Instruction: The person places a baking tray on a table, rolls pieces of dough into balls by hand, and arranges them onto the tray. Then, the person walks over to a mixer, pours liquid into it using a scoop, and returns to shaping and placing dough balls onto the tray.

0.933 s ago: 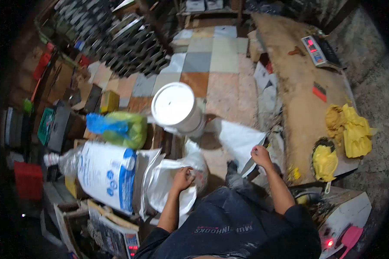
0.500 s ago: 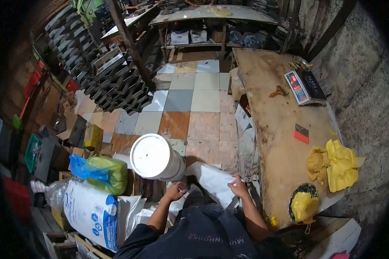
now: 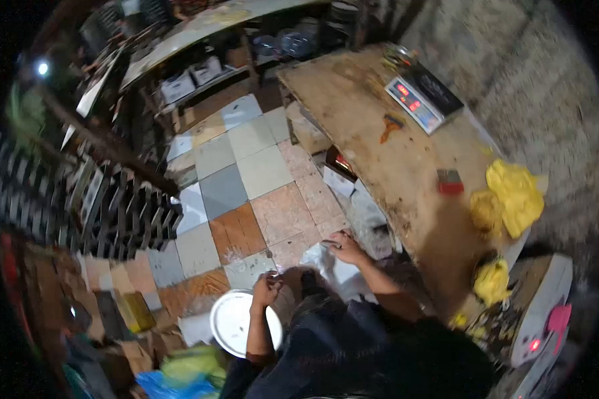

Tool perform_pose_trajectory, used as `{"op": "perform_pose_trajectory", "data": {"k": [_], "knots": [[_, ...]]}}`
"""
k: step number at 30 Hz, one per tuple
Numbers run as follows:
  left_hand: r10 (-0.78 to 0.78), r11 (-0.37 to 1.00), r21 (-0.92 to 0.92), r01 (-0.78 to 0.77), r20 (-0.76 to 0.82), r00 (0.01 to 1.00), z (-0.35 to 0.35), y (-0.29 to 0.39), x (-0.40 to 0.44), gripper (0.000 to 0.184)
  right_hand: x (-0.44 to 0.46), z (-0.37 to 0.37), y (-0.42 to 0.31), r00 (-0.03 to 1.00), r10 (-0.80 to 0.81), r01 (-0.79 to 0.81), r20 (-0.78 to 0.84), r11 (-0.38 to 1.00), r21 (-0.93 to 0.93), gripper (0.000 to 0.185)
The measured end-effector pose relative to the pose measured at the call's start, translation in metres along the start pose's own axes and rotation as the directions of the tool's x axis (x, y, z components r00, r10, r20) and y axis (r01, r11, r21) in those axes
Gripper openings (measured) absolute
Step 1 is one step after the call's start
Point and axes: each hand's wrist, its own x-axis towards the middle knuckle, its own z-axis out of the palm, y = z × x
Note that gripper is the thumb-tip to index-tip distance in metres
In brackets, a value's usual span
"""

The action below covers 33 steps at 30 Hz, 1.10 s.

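Observation:
My left hand (image 3: 267, 290) is in front of me, above the edge of a white round lid (image 3: 229, 322) on a bucket. Its fingers are curled together, and a small pale spot shows at the fingertips; what they hold, if anything, is too small to name. To the right, my right hand (image 3: 345, 247) is at the upper edge of a white sack (image 3: 343, 274) standing by my legs. Its thumb and fingers look closed on the sack's edge, though blur hides the exact grip.
A wooden table (image 3: 353, 86) along the right carries a digital scale (image 3: 422, 100), an orange-brown scraper (image 3: 390, 126), a red-and-black scraper (image 3: 450, 181) and yellow wrapped material (image 3: 516, 196). Metal racks (image 3: 113, 216) stand at left. Green and blue bags (image 3: 193, 369) lie lower left. Tiled floor (image 3: 266, 166) runs ahead.
The view has turned to the right and tilted. My right hand has moved from above the sack's right side to its upper edge. My left hand stays curled near the bucket.

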Motion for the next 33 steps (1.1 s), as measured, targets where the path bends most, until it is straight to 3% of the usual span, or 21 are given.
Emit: {"op": "perform_pose_trajectory", "data": {"k": [1, 2, 3, 4, 5, 6, 7, 8, 10, 11, 12, 14, 15, 17, 18, 20, 25, 27, 29, 31, 33], "knots": [[-0.102, 0.988, -0.119, 0.096, -0.044, 0.994, -0.014, -0.016, 0.008, 0.038, 0.009, 0.006, 0.011, 0.998, 0.005, -0.004, 0.067, 1.0, -0.023, 0.045], [-0.069, 0.993, -0.102, 0.054, -0.148, 0.987, -0.025, -0.039, 0.017, 0.039, 0.014, -0.001, 0.007, 0.972, 0.148, -0.148, 0.18, 0.989, -0.013, 0.047], [-0.143, 0.982, -0.16, 0.106, -0.245, 0.959, -0.031, -0.067, 0.024, 0.04, 0.024, -0.006, 0.018, 0.975, 0.163, -0.163, 0.153, 0.987, -0.011, 0.047], [-0.095, 0.99, -0.124, 0.062, -0.278, 0.956, -0.042, -0.089, 0.032, 0.038, 0.031, -0.008, 0.036, 0.971, 0.183, -0.17, 0.157, 0.981, -0.089, 0.046], [-0.187, 0.981, -0.103, 0.164, -0.286, 0.94, -0.055, -0.08, 0.034, 0.036, 0.035, -0.015, 0.051, 0.965, 0.208, -0.181, 0.162, 0.969, -0.168, 0.045], [-0.2, 0.973, -0.166, 0.158, -0.279, 0.939, -0.059, -0.084, 0.043, 0.034, 0.031, -0.055, 0.027, 0.983, 0.154, -0.15, 0.095, 0.987, -0.051, 0.043], [-0.242, 0.97, -0.094, 0.225, -0.261, 0.935, -0.062, -0.087, 0.052, 0.035, 0.038, -0.041, 0.078, 0.972, 0.02, -0.033, -0.235, 0.998, -0.053, 0.039], [-0.214, 0.97, -0.163, 0.181, -0.223, 0.951, -0.062, -0.086, 0.068, 0.035, 0.032, -0.068, 0.067, 0.919, 0.273, -0.202, -0.286, 0.946, 0.254, 0.032], [-0.143, 0.972, -0.202, 0.116, -0.123, 0.982, -0.057, -0.11, 0.105, 0.035, 0.023, -0.109, 0.059, 0.791, 0.251, -0.177, -0.558, 0.967, 0.184, 0.021], [-0.111, 0.973, -0.209, 0.093, -0.075, 0.991, -0.06, -0.086, 0.12, 0.035, 0.02, -0.127, 0.065, 0.789, 0.408, -0.297, -0.459, 0.908, 0.296, 0.021], [-0.116, 0.982, -0.156, 0.111, -0.024, 0.993, -0.064, -0.062, 0.137, 0.036, 0.025, -0.107, 0.127, 0.665, -0.021, -0.064, -0.747, 0.994, -0.085, 0.021], [-0.046, 0.994, -0.1, 0.046, 0.0, 0.999, -0.059, -0.028, 0.177, 0.035, 0.037, -0.126, 0.185, 0.76, 0.191, -0.162, -0.621, 0.981, 0.104, 0.024], [-0.001, 0.997, -0.076, 0.002, 0.021, 1.0, -0.055, -0.005, 0.193, 0.034, 0.05, -0.147, 0.189, 0.756, 0.197, -0.169, -0.624, 0.98, 0.106, 0.024], [0.017, 0.999, -0.05, -0.016, 0.02, 1.0, -0.046, 0.026, 0.231, 0.035, 0.09, -0.198, 0.183, 0.579, -0.179, -0.16, -0.795, 0.931, -0.327, 0.024], [0.034, 0.999, -0.025, -0.034, 0.017, 0.999, -0.038, 0.041, 0.249, 0.035, 0.117, -0.22, 0.192, 0.578, -0.182, -0.157, -0.795, 0.932, -0.327, 0.024], [0.039, 0.999, -0.004, -0.039, 0.056, 0.998, -0.02, 0.081, 0.279, 0.035, 0.163, -0.255, 0.212, 0.708, 0.169, -0.31, -0.685, 0.947, -0.086, 0.025], [0.096, 0.97, 0.182, -0.159, 0.314, 0.945, 0.035, 0.172, 0.347, 0.035, 0.235, -0.319, 0.236, 0.772, 0.359, -0.457, -0.525, 0.887, -0.065, 0.03], [0.228, 0.948, 0.131, -0.29, 0.359, 0.905, 0.052, 0.189, 0.373, 0.036, 0.255, -0.326, 0.25, 0.757, 0.437, -0.499, -0.486, 0.867, 0.002, 0.033], [0.188, 0.937, 0.202, -0.284, 0.395, 0.899, 0.059, 0.213, 0.398, 0.035, 0.263, -0.315, 0.266, 0.608, 0.123, -0.254, -0.784, 0.966, -0.045, 0.042], [0.279, 0.9, 0.226, -0.372, 0.356, 0.892, 0.08, 0.229, 0.425, 0.033, 0.264, -0.317, 0.272, 0.646, 0.185, -0.355, -0.741, 0.932, -0.076, 0.054], [0.287, 0.9, 0.215, -0.378, 0.36, 0.888, 0.109, 0.257, 0.452, 0.03, 0.262, -0.317, 0.27, 0.727, 0.102, -0.437, -0.679, 0.831, -0.343, 0.058]]}}
